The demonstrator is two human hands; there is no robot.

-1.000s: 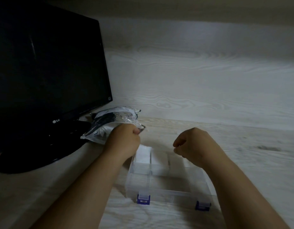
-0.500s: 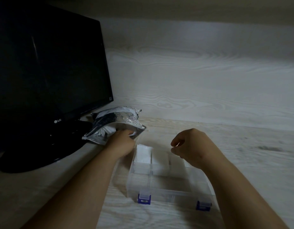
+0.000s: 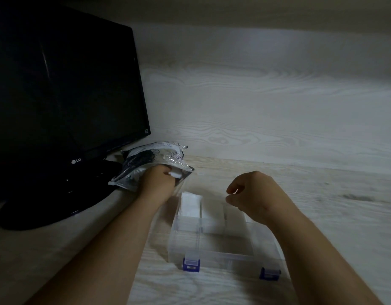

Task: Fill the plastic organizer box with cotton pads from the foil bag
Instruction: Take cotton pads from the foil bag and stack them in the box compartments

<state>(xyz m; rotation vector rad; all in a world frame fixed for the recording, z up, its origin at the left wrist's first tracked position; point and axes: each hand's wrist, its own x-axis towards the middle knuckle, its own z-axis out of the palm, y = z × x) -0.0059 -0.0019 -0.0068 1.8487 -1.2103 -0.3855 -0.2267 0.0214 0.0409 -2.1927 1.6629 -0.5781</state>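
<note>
A: Big stuff first: anything shift on your desk [image 3: 322,216]?
B: No. Monitor [image 3: 64,84], organizer box [image 3: 225,257] and foil bag [image 3: 150,158] sit where they did. The box is open right in front of you. The bag lies just past its far-L corner, by the monitor base.
A: So what's diff?
B: Your L hand [image 3: 159,180]. Half a sec ago it was pushed into the bag mouth. Now it's backing out w/ fingers curled round a white cotton pad [image 3: 176,174] that pokes out past your knuckles. Your R hand [image 3: 254,192] hovers over the box's far row, fingers loosely curled, nothing in it. It's a bit looser than the fist a sec ago.
A: Meaning for the job?
B: Prob. one more pad headed for the box. The far-L compartment already has a stack of pads [image 3: 190,204]. The ones next to it look whitish, but can't tell how full. The near compartments look bare, so plenty left to do.
A: Any text?
B: "LG" logo [image 3: 76,161] on the monitor bezel. There's a small sticker [image 3: 146,131] at its lower-R corner, too tiny to read. The bag has dark print, not legible.
</note>
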